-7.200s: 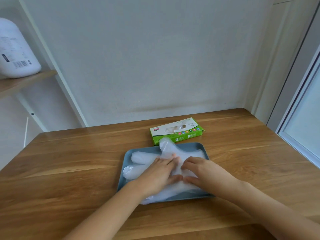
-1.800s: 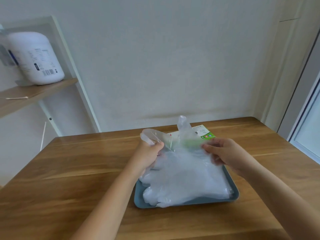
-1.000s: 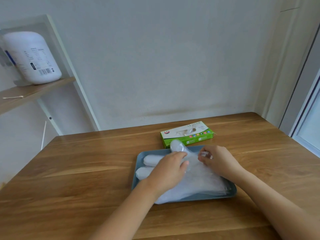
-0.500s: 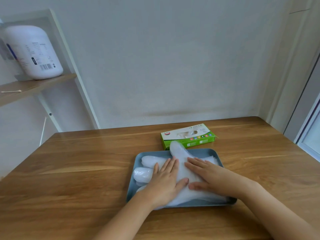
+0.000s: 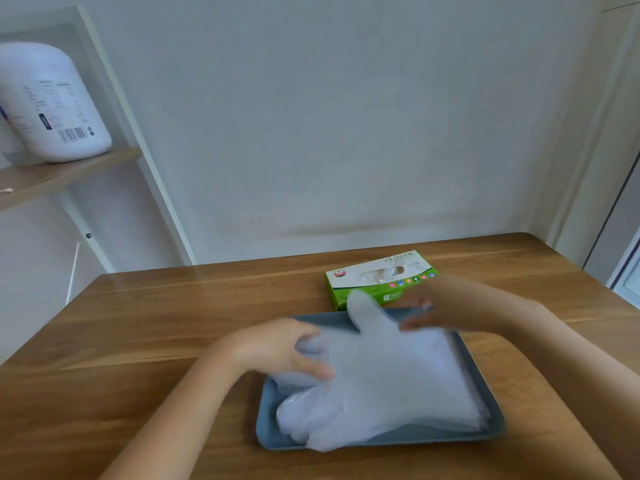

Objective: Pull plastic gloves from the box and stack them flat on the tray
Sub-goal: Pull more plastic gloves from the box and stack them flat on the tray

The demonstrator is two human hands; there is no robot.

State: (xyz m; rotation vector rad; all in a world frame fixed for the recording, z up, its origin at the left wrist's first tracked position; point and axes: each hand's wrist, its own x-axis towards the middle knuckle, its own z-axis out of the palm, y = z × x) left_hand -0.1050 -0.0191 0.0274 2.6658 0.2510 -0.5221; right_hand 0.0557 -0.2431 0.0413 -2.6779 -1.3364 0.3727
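Note:
A stack of clear plastic gloves (image 5: pixel 391 382) lies flat on the blue-grey tray (image 5: pixel 433 435), with the glove fingers pointing left and one thumb sticking up toward the box. My left hand (image 5: pixel 273 348) is blurred at the left edge of the stack; its fingers are loosely bent and its thumb touches the top glove. My right hand (image 5: pixel 450 306) is also blurred and hovers over the tray's far right corner, fingers spread, holding nothing. Just behind the tray sits the green and white glove box (image 5: pixel 381 277), and a bit of plastic shows in its slot.
The wooden table (image 5: pixel 173 323) ends at a white wall behind the box. A shelf at the upper left carries a white jug (image 5: pixel 52 105). A door frame runs down the right edge.
Half a second ago both hands pressed flat on the glove stack. Now they have lifted off: the left slid to the stack's left edge and the right moved back toward the box.

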